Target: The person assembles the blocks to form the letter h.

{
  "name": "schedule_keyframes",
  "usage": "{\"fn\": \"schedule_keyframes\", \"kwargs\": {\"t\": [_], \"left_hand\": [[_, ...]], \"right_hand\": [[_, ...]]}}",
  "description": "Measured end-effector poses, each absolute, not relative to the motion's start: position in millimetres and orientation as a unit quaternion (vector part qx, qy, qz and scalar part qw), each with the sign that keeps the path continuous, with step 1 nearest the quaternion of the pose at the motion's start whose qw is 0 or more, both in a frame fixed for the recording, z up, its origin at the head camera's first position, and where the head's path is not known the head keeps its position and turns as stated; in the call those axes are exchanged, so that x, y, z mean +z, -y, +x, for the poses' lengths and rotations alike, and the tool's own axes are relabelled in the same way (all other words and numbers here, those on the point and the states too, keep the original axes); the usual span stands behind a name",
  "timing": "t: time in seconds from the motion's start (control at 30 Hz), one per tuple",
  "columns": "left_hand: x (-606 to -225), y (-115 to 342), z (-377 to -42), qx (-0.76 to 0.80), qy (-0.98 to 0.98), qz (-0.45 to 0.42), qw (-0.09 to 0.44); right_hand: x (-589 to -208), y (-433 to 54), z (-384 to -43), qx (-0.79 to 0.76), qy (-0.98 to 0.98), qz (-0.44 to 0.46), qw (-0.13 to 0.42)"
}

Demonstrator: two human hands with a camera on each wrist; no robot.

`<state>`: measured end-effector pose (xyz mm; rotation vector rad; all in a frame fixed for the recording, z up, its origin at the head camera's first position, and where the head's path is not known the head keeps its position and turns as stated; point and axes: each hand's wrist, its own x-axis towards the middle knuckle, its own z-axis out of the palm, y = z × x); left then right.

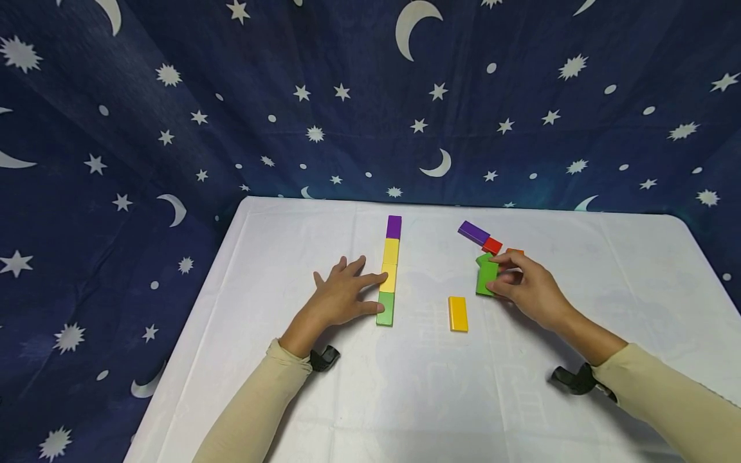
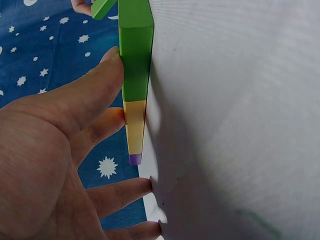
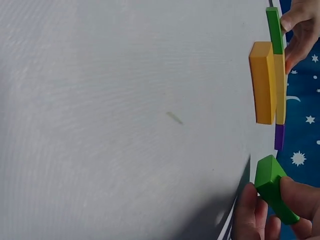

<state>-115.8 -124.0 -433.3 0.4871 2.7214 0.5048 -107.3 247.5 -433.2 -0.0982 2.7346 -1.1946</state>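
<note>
A straight row of flat blocks runs away from the person: a green block [image 1: 384, 310] nearest, then two yellow blocks [image 1: 389, 278], and a purple block [image 1: 393, 227] at the far end. Spread over the table to its left, the left hand [image 1: 338, 296] touches the row, thumb on the green block and index fingertip on the nearer yellow one. The right hand [image 1: 535, 289] pinches another green block [image 1: 487, 279] between thumb and fingers, tilted in the right wrist view. Behind that block a further green piece [image 1: 484, 258] is partly hidden.
Between the row and the right hand lies a single orange-yellow block [image 1: 458, 314]. Beyond the right hand are a purple block [image 1: 473, 232], a red block [image 1: 492, 245] and a partly covered orange block [image 1: 514, 251]. A starry blue cloth [image 1: 359, 109] hangs behind the white table [image 1: 428, 399].
</note>
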Motion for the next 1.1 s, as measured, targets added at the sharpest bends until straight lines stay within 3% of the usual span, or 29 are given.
{"fn": "schedule_keyframes", "kwargs": {"t": [0.37, 1.1], "left_hand": [[-434, 124, -116, 0.176, -0.955, 0.169, 0.167], [-433, 123, -116, 0.178, -0.955, 0.17, 0.165]], "right_hand": [[-428, -234, -111, -0.494, -0.854, 0.037, 0.159], [-435, -209, -121, -0.534, -0.824, 0.071, 0.174]]}}
